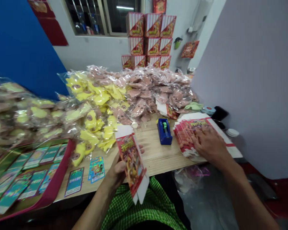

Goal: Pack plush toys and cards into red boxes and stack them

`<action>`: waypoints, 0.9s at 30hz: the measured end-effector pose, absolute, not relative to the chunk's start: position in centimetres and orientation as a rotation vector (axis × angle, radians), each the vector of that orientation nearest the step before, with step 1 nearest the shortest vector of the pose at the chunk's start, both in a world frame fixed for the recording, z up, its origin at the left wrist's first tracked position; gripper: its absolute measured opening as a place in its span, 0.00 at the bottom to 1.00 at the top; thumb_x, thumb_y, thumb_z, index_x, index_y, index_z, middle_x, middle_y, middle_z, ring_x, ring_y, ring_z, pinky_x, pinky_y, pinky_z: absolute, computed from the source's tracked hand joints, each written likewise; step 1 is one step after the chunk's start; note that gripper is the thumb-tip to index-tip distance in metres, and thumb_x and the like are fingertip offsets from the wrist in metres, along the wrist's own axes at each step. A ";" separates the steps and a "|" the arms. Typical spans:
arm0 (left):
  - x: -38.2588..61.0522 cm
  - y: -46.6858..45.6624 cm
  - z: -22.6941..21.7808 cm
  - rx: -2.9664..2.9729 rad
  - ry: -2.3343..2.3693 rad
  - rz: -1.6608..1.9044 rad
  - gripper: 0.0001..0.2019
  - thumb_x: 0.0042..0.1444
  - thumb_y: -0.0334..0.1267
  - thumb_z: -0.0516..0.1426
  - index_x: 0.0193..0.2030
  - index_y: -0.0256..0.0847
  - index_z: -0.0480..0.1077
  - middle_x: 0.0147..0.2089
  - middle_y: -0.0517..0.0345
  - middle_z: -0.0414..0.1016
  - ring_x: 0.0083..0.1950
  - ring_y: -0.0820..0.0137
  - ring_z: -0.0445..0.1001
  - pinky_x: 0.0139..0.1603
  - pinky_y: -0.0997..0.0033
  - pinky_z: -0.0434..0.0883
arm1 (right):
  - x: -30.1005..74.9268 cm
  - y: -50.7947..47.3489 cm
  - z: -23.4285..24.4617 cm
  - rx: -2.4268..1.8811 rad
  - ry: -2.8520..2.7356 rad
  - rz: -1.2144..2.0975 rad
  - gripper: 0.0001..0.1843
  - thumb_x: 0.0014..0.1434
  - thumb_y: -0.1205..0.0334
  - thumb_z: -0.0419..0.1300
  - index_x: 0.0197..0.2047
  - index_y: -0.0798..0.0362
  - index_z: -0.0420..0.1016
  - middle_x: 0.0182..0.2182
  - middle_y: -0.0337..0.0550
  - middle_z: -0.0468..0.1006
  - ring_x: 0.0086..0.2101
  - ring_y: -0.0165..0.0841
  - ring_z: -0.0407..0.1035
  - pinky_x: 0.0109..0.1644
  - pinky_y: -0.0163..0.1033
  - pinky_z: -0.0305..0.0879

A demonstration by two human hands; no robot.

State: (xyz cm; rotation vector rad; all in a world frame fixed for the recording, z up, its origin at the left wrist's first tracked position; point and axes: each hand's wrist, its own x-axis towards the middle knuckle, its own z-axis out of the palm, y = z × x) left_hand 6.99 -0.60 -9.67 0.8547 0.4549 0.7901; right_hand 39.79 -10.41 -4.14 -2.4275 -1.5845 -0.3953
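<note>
My left hand [116,171] grips a flattened red printed cardboard box [131,163], which stands tilted above the wooden table [156,156] with its white flaps at both ends. My right hand [210,145] lies spread on a stack of similar flat printed boxes [192,134], fingers apart, pressing on the top one without gripping it. Between my hands stands a blue tape dispenser [164,131]. Left of my left hand lie two loose printed cards [97,169], and a plastic bag of yellow toys [80,153] touches the table nearby.
Heaped bags of pink and yellow toys [141,95] fill the table's back. A red tray of shiny cards [31,172] sits at front left. Stacked printed cartons [148,41] stand against the far wall. A grey partition [249,89] closes the right side.
</note>
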 end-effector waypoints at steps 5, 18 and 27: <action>9.7 -2.5 -8.0 0.814 0.409 0.730 0.39 0.38 0.46 0.73 0.60 0.40 0.72 0.56 0.42 0.81 0.53 0.48 0.81 0.52 0.53 0.79 | 32.1 -9.4 -1.8 -1.505 -1.898 0.165 0.24 0.71 0.63 0.50 0.68 0.51 0.65 0.63 0.50 0.74 0.61 0.41 0.68 0.64 0.49 0.67; 7.3 -1.6 -7.9 0.833 0.635 0.915 0.25 0.45 0.44 0.74 0.48 0.36 0.77 0.45 0.47 0.85 0.42 0.58 0.83 0.47 0.59 0.80 | 25.3 -6.4 -7.7 -1.270 -1.108 1.189 0.25 0.64 0.42 0.58 0.54 0.52 0.76 0.39 0.46 0.81 0.35 0.39 0.76 0.37 0.41 0.76; 6.6 -4.7 -11.1 0.930 0.885 1.012 0.32 0.53 0.45 0.71 0.60 0.42 0.65 0.49 0.51 0.80 0.47 0.61 0.80 0.52 0.61 0.76 | 23.8 -7.4 -10.6 -1.197 -0.850 1.171 0.25 0.57 0.50 0.68 0.54 0.51 0.73 0.37 0.43 0.82 0.31 0.36 0.75 0.35 0.39 0.74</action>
